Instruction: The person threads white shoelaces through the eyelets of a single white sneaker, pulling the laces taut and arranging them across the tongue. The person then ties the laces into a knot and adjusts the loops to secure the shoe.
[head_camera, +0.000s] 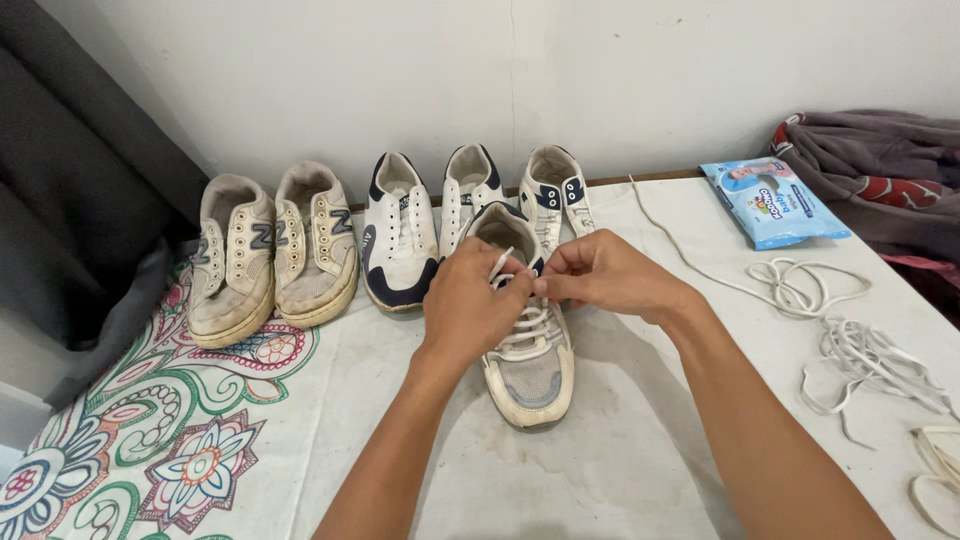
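A white sneaker (530, 372) with dark blue trim lies on the cloth in front of me, toe toward me. Both hands meet over its tongue. My left hand (470, 305) pinches the white lace (498, 264) near the top eyelets. My right hand (600, 275) pinches the same lace from the right. The lace is threaded across the lower eyelets; my left hand hides part of the upper lacing.
Against the wall stand a beige pair of sneakers (270, 252) and three white and dark blue sneakers (400, 235). Loose white laces (860, 355) lie at the right. A light blue wipes pack (772, 200) and bundled clothing (880, 165) sit at the far right. A patterned cloth (170, 440) covers the left.
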